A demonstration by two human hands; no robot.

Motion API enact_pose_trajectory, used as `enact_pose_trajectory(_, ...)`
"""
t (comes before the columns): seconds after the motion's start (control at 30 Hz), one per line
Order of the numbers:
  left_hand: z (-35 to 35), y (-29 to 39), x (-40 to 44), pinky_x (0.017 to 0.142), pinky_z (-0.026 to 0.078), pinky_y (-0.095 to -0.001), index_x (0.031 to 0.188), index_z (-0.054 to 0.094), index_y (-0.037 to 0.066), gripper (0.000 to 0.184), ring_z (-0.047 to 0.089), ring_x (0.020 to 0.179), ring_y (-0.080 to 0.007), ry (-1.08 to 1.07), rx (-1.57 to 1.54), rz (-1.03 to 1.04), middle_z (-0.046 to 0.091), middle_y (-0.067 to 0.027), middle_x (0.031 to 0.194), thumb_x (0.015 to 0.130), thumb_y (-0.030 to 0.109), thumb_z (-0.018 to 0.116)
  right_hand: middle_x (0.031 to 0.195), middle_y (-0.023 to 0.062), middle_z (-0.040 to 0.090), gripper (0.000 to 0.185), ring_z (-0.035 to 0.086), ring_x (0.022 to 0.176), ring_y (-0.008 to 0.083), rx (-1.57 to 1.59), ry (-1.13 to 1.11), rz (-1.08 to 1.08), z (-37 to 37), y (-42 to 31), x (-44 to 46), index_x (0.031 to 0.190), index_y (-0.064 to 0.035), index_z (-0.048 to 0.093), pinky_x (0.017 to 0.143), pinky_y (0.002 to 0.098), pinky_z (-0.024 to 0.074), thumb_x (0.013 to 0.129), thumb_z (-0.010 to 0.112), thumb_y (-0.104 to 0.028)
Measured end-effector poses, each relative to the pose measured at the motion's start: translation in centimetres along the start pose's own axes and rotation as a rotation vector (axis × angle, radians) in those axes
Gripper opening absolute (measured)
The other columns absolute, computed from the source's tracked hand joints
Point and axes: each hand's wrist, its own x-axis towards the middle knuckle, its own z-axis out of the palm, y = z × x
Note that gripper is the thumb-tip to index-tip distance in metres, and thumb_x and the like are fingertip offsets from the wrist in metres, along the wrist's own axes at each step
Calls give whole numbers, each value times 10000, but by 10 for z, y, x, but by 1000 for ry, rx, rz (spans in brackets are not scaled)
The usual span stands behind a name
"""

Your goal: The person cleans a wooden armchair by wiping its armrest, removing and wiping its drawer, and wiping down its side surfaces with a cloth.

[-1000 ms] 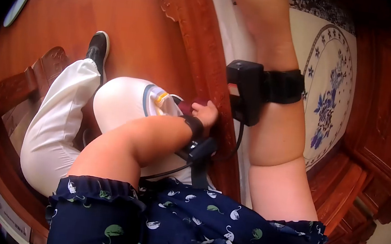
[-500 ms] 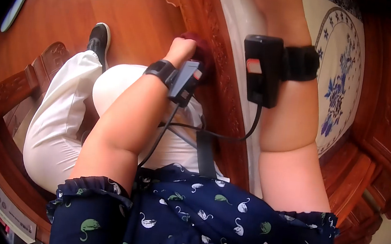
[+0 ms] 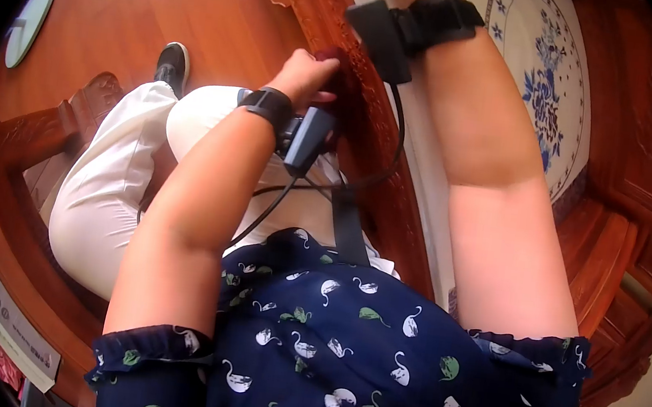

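Dark maroon and blurred in shadow, a soft-looking bundle (image 3: 344, 85) lies at the person's left hand (image 3: 300, 76), close against the carved reddish-brown wooden edge (image 3: 376, 97). Its visible part is longest from top to bottom of the view, running roughly along that edge, with its upper end beside the fingers and its lower part behind the dark blue-grey plastic box (image 3: 311, 139) at the left wrist. Its outline melts into the dark wood, so I cannot tell which way it points or where it ends.

The left hand is half open, fingers and thumb parted and bent toward the bundle; they meet it in the view, but whether they grip it I cannot tell. A black fabric strap (image 3: 269, 107) circles this wrist.

The right forearm (image 3: 481, 109) reaches up past a long whitish strip (image 3: 419, 174), wearing a black rectangular box (image 3: 378, 41) on a strap. The right hand lies beyond the top border, so how far open it is and what it holds cannot be told.

Below the left hand are white cloth trousers (image 3: 108, 171); a navy top printed with swans (image 3: 384, 331) fills the foreground. At right stands a cream panel with blue flowers (image 3: 546, 92).
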Motion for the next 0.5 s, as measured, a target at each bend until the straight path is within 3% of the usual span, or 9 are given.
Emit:
enact_pose_trajectory(0.1,-15,17,-19,632,547,-348,1047,507,-65,362,569,866,-259,90,-90,136,527,-156,1020,805,186,605,697,44,631,145,574,650,91,-25,0,50,16,-66,-30,845,18,636,614,224,459,824,495,-5)
enact_pose_trajectory(0.13,-31,2,8,697,538,-394,1038,498,-58,361,543,893,-255,40,-176,172,510,-153,1023,801,188,616,760,64,635,153,585,712,107,-47,-46,178,19,-87,-49,909,21,623,666,235,469,854,501,-54)
enact_pose_trajectory(0.17,-43,1,14,696,526,-367,1032,519,-17,333,554,876,-226,-8,-170,128,541,-125,976,817,223,603,823,85,639,185,596,774,122,-69,-92,305,21,-97,-63,972,24,609,717,246,478,883,506,-102)
enact_pose_trajectory(0.23,-49,17,-24,677,503,-321,1022,543,36,290,558,860,-192,-62,-258,140,579,-87,907,838,258,572,870,96,630,120,601,845,236,-173,40,167,34,-60,-109,838,-53,667,755,338,475,757,602,-112)
enact_pose_trajectory(0.3,-65,9,-10,618,464,-271,1007,562,82,244,545,784,-160,-72,-356,66,605,-51,872,846,265,548,1064,152,537,315,500,1038,326,-402,17,80,31,-41,-157,1034,-86,602,888,414,418,720,616,-114)
enact_pose_trajectory(0.37,-61,18,-34,613,455,-264,1007,561,98,238,530,751,-153,-43,-305,92,590,-41,869,851,277,543,1159,148,479,449,457,1136,294,-520,4,206,34,-37,-197,1228,-58,475,988,368,359,803,597,-130)
enact_pose_trajectory(0.43,-55,16,-31,688,412,-288,986,601,139,196,567,841,-127,-79,-308,60,645,-1,933,851,275,561,1247,225,355,629,387,1191,348,-283,-23,426,33,-43,-211,1314,-138,370,973,414,382,765,669,-206)
enact_pose_trajectory(0.47,-50,15,-38,665,428,-276,984,600,136,188,564,830,-129,-163,-374,123,639,-4,903,857,270,562,1242,208,369,696,399,1189,312,90,3,463,33,-26,-215,1353,-151,312,965,394,393,767,683,-207)
enact_pose_trajectory(0.5,-45,19,-54,656,452,-270,977,595,117,195,555,827,-125,-198,-298,134,626,1,868,863,273,562,1183,165,445,651,453,1146,262,-63,-9,424,27,-35,-209,1331,-130,352,946,361,415,767,677,-160)
